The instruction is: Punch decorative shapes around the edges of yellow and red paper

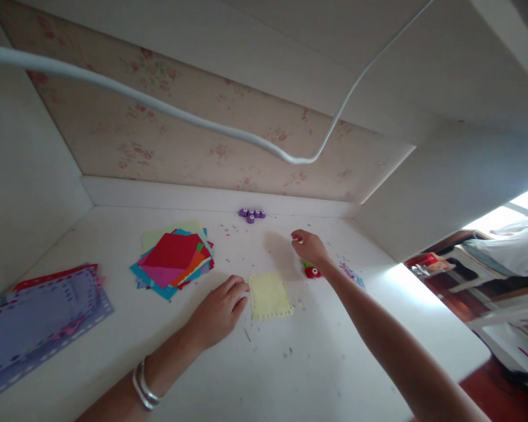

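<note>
- Paper first: we see a pale yellow paper square (270, 296) with punched edges lying flat on the white desk (290, 375).
- Our left hand (220, 313) rests at its 9 o'clock edge, fingers loosely curled, gripping nothing.
- Our right hand (310, 249) sits at the square's 1 o'clock, fingers drawn narrow over a small red punch (312, 272); we cannot tell whether it grips.
- Purple punches (251, 214) cluster at 12 o'clock; coloured paper stack (173, 262) lies at 10 o'clock.

A fan of coloured paper squares (173, 262) lies left, punched purple sheets (39, 322) further left, purple punches (252, 214) by the wall.
</note>
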Demonstrator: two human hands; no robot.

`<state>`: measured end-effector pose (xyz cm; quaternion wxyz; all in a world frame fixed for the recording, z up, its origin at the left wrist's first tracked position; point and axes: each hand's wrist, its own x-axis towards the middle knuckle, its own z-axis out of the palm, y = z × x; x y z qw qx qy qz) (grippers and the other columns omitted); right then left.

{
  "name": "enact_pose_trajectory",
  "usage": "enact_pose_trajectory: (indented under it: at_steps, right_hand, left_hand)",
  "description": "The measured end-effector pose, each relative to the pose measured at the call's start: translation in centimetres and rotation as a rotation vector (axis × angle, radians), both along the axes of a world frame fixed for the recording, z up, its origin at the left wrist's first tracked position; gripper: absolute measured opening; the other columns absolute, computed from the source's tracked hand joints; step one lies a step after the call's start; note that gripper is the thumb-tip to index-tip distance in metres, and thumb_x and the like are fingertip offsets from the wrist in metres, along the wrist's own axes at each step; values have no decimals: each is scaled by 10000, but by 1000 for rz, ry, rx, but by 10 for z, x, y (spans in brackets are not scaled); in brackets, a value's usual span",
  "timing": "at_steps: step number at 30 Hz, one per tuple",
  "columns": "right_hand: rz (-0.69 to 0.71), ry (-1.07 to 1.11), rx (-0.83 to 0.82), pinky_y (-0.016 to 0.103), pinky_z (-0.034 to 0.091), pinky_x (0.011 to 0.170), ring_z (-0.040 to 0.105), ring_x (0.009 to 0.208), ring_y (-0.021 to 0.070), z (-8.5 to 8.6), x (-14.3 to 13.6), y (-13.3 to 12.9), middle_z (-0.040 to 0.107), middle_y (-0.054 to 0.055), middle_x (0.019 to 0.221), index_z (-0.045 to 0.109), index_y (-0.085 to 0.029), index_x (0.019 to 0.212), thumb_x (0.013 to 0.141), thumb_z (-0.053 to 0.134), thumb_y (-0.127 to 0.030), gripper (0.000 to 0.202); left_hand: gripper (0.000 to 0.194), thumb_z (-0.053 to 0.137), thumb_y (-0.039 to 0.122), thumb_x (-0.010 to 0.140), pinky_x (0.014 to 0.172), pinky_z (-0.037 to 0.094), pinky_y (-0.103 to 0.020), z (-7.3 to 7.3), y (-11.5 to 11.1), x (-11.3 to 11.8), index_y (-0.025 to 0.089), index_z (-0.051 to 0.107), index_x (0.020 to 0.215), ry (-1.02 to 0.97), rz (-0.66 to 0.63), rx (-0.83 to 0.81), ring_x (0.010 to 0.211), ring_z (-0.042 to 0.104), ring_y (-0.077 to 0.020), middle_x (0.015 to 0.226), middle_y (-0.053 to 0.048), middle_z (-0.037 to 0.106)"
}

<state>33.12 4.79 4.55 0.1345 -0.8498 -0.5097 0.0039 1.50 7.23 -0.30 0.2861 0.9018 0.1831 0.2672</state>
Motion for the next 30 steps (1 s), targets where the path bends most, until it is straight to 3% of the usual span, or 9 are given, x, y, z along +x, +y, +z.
enact_pose_trajectory:
  at_steps: [3,8,11,14,16,20,23,25,30]
  right_hand:
    - [109,37,-20,275,465,837,646,937,190,-7,-29,40,709,45,1059,647,-221,1161,894,510,-292,308]
    - [187,19,18,302,414,968,569,1139,215,-10,-63,107,559,113,1335,485,-182,1373,953,458,-367,460]
    - [209,15,-17,312,415,969,572,1134,230,-11,-72,130,582,122,1288,589,-181,1263,947,480,-331,366]
    - [203,14,-63,311,425,955,596,1082,231,-17,-74,135,621,109,1213,689,-185,1053,933,508,-313,252]
    - [187,12,-72,329,436,946,598,1074,238,-22,-74,129,628,99,1196,684,-197,1042,942,494,-365,272]
    - [166,15,-57,399,454,936,572,1123,280,-24,-71,117,563,123,1309,530,-199,1303,940,453,-512,485]
    - [235,32,-46,389,401,1015,479,1264,266,-21,-73,119,440,104,1456,419,-233,1415,949,462,-455,518]
    - [298,58,-55,368,372,1048,457,1293,254,-19,-76,125,460,83,1449,483,-247,1375,938,500,-396,461]
    - [335,161,-50,424,417,998,581,1146,313,-20,-87,131,663,148,1164,690,-162,1069,887,568,-328,275]
  left_hand:
    - [180,411,142,952,890,508,-328,3,-1,0,188,578,999,-18,12,-15,950,598,-166,1017,-49,589]
    - [175,400,173,979,895,497,-325,6,-1,-2,187,575,973,17,10,-27,942,584,-169,978,-40,591]
    - [177,399,186,987,889,493,-305,4,1,-2,195,575,972,14,11,-48,937,583,-161,983,-37,594]
    - [177,394,191,991,888,489,-297,3,3,-2,199,570,978,15,11,-65,938,583,-158,996,-35,591]
    - [175,395,193,989,891,487,-304,2,3,-2,199,570,982,31,3,-58,943,584,-164,999,-36,591]
    - [170,402,187,981,901,485,-320,1,3,-1,199,571,997,50,-3,-35,961,584,-178,1016,-43,595]
    - [166,402,176,978,905,483,-323,-1,4,0,199,566,992,44,5,-34,957,584,-176,1009,-39,593]
    - [163,403,169,975,895,485,-319,-1,4,0,201,563,987,36,7,-38,945,586,-172,998,-35,591]
    - [162,401,160,973,873,490,-306,2,3,-1,207,556,978,7,8,-59,937,588,-165,991,-34,587]
